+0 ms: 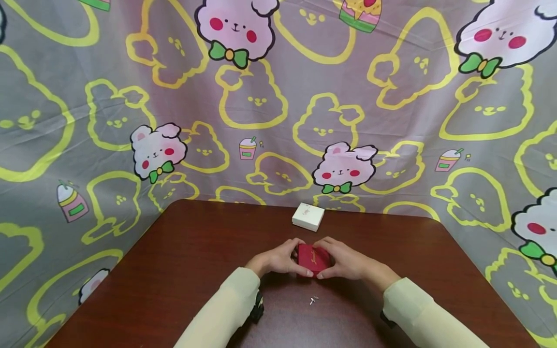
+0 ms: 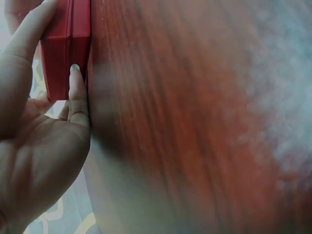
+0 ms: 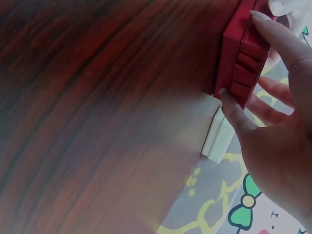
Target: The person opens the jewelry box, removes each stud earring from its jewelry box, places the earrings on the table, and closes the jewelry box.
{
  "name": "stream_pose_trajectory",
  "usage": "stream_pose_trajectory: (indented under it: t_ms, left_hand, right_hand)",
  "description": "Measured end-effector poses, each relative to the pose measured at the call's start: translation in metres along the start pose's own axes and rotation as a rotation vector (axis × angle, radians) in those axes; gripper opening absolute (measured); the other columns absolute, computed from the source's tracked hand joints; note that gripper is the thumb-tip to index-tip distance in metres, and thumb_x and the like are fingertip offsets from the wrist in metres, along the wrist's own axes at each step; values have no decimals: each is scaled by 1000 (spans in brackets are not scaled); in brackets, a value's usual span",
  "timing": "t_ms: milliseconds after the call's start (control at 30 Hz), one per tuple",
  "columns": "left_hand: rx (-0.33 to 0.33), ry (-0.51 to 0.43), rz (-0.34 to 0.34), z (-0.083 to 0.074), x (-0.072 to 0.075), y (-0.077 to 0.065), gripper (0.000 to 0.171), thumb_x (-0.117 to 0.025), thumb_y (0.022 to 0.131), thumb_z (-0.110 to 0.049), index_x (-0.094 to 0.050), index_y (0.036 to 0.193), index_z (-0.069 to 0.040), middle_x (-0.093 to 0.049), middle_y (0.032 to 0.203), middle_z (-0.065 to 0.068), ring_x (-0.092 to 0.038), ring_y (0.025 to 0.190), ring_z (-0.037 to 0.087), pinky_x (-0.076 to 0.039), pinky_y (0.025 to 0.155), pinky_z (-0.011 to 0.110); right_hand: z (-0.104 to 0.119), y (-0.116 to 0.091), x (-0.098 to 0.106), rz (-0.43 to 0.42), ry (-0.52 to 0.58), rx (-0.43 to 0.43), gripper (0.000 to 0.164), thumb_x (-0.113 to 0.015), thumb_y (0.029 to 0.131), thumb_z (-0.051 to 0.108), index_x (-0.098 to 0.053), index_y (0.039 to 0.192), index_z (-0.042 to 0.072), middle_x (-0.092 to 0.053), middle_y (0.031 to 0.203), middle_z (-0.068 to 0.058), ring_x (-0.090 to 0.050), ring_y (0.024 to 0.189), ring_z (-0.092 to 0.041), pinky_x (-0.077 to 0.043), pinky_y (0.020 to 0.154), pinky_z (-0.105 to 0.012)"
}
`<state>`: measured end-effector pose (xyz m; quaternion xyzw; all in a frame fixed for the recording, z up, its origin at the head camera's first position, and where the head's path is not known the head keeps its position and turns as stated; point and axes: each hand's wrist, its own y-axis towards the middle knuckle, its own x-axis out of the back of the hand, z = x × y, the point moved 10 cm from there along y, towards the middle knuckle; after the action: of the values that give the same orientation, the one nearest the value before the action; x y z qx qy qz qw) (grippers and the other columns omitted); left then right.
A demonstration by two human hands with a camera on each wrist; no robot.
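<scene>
Because both hands cover its sides in the head view, the edges of the red box [image 1: 312,257] are partly hidden; its gold lettering is too small to read; each wrist view cuts the box off at the top edge of the frame; the tiny metallic pieces [image 1: 313,300] on the near part of the table [image 1: 209,256] look like two, though they are too small to name; the sleeves [image 1: 222,309] run out of the frame at the bottom, with dark wrist gear [image 1: 258,308] partly showing under them. One red box, one white box [image 1: 308,217], two hands and one table are in view, before one patterned cloth [image 1: 278,145]; the red box lies between the left hand [image 1: 283,257] and the right hand [image 1: 350,261], nearer than the white box and beyond the metallic pieces; both hands grip it from opposite sides, thumbs at its near edge and almost meeting; whether it touches the wood, I cannot tell.
</scene>
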<state>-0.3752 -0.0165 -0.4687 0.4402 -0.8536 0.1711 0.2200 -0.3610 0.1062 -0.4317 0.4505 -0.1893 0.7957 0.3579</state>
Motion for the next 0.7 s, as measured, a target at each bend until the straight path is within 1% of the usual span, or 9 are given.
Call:
stream_pose_trajectory:
  t_ms: [167,300,400,500,600,700]
  left_hand:
    - [32,-21,13,3,-2,-2,65,-90,80,-28,-50,129,-16,-52,116,4,-57,100,17,-55,77,32]
    - [59,-9,7,3,-1,-3,67,-91,78,-32,-50,130,-19,-51,117,2,-55,102,17,-52,82,32]
    - [63,-7,3,3,0,-2,70,-92,77,-32,-49,131,-20,-50,118,2,-54,103,17,-52,84,33]
    - [45,11,3,1,0,0,72,-93,75,-27,-49,131,-19,-49,118,2,-54,104,17,-51,85,33]
    - [12,52,2,-1,0,1,76,-94,72,-19,-48,132,-17,-47,118,2,-53,104,15,-49,88,30]
    - [-8,70,3,-4,0,1,80,-94,70,-10,-46,134,-14,-46,118,3,-54,102,14,-50,88,28]
  right_hand:
    - [-2,0,-3,11,15,-9,75,-86,82,39,-52,142,11,-54,129,-1,-53,114,-19,-54,90,-35]
    - [-2,-1,-3,7,18,-9,75,-86,82,39,-52,142,10,-54,128,-1,-53,113,-19,-54,89,-36]
    - [-1,-1,-1,-1,13,-1,76,-86,81,39,-51,142,10,-54,129,-2,-53,113,-19,-54,89,-36]
    - [-2,-1,-1,-3,4,5,76,-86,81,40,-52,143,11,-54,130,-2,-53,114,-19,-54,90,-36]
    - [-3,-1,-1,-9,-4,12,77,-86,81,41,-52,143,11,-55,132,-2,-54,115,-19,-54,91,-37]
    - [-3,-1,0,-15,-9,14,78,-86,80,42,-52,143,10,-55,132,-3,-54,116,-20,-54,91,-38]
